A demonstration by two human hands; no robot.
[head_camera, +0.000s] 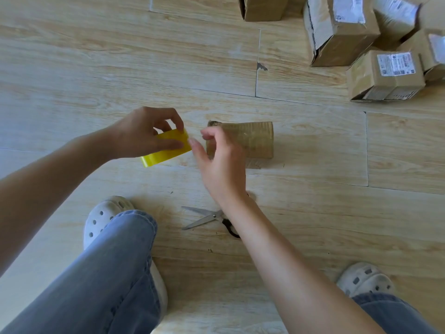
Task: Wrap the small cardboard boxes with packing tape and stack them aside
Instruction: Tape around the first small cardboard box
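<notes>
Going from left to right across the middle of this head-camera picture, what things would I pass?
In order: yellow tape roll, gripped by the left hand → right hand → small cardboard box → pile of labelled boxes at the far right.

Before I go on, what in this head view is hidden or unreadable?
Head view: scissors handles, partly hidden by the right forearm.
Box pile: cut off by top and right edges; labels too small to read.
Right hand: fingertips blurred; unclear whether it pinches tape from the tape roll in the left hand.
</notes>
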